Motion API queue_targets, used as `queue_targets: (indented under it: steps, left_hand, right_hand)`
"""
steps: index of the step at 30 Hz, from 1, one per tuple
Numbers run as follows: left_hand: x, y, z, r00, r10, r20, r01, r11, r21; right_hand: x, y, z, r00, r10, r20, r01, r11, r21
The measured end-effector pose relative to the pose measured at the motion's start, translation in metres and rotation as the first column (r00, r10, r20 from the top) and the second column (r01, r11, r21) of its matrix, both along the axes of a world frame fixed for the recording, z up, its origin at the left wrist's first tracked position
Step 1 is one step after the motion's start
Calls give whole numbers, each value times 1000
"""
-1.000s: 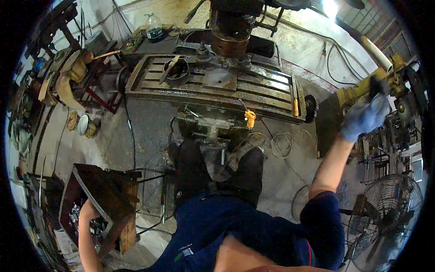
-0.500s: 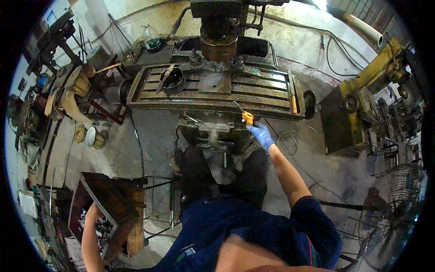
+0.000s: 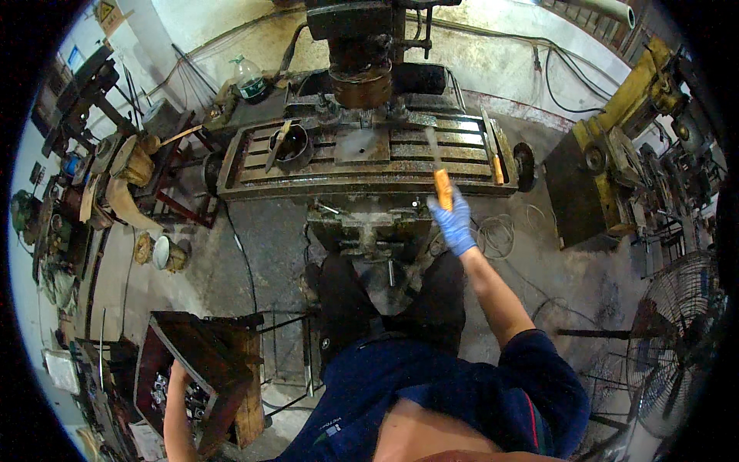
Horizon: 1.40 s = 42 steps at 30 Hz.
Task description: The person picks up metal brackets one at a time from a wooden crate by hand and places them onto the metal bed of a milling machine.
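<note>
My right hand (image 3: 453, 219), in a blue glove, is closed round an orange-handled tool (image 3: 443, 189) at the front edge of the machine table (image 3: 323, 179). Its thin grey shaft points away from me over the slots and is smeared, so its exact kind is unclear. Mid-table lies a flat grey plate (image 3: 362, 145) with a small dark hole, left of the tool. My left hand (image 3: 179, 375) reaches into a dark open box (image 3: 208, 343) at lower left, among many small metal parts (image 3: 196, 400). The box wall hides its fingers.
A dark round pot (image 3: 295, 150) with a brush-like tool across it stands on the table's left. Another orange-handled tool (image 3: 497, 169) lies at the right end. The machine's spindle head (image 3: 362, 85) hangs above. A caged fan (image 3: 670, 331) stands at right.
My right hand has turned the tool from pointing up-left to pointing nearly straight away from me and moved slightly right. My left hand is still in the box. The whole view has shifted a little.
</note>
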<state>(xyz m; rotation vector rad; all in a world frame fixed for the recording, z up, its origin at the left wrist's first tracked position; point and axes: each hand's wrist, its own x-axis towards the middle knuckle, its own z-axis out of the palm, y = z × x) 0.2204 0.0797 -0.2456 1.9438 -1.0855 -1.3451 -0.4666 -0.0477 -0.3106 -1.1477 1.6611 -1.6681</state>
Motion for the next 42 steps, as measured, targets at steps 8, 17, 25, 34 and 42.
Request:
queue_targets:
  steps: [8, 17, 25, 34, 42]
  left_hand:
    - [6, -1, -18, 996, -24, 91, 35, 992, -121]
    - [11, 0, 84, 858, 73, 508, 129, 927, -352]
    - [-114, -63, 163, 920, 51, -389, -296, 741, -603]
    - [-345, -192, 101, 676, -570, -466, 389, 814, -432]
    - [-420, -244, 52, 665, -601, -443, 494, 799, -342]
  right_hand:
    - [-10, -4, 96, 546, 390, -741, 30, 875, 483]
    - [22, -101, 123, 501, 490, -713, 147, 764, 628]
    - [12, -71, 110, 450, 585, -675, -95, 783, 615]
    - [42, 64, 165, 437, 712, -550, -425, 702, 571]
    - [11, 59, 138, 491, 700, -518, -318, 698, 642]
